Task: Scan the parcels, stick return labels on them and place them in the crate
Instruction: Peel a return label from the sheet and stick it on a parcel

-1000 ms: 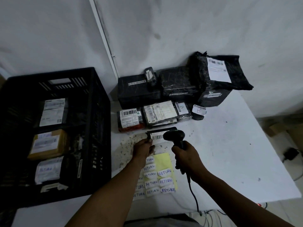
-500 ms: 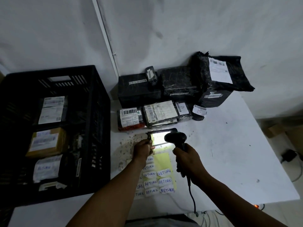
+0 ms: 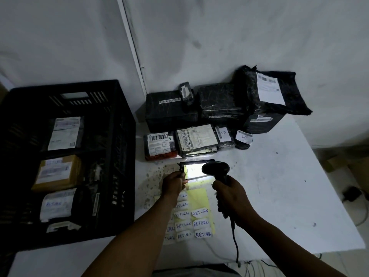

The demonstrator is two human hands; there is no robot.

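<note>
My left hand (image 3: 173, 183) grips a small black parcel (image 3: 194, 169) by its left end, above the table. Its white barcode label glows brightly under the scanner's light. My right hand (image 3: 231, 195) holds a black corded barcode scanner (image 3: 215, 169), whose head points at the parcel's label from the right. Below my hands lies a yellow sheet of handwritten RETURN labels (image 3: 196, 216). The black plastic crate (image 3: 117, 136) stands at the left and holds several labelled parcels, two of them marked RETURN.
Several black-wrapped parcels (image 3: 219, 102) with white barcode labels are piled at the back of the white table (image 3: 289, 196), against the wall. The scanner's cable (image 3: 235, 242) runs down over the table's front edge. Wires and a cardboard box lie on the floor at the right.
The scanner's light has come on and now lights the parcel's label brightly. Both hands have stayed nearly in place, with the scanner aimed at the parcel.
</note>
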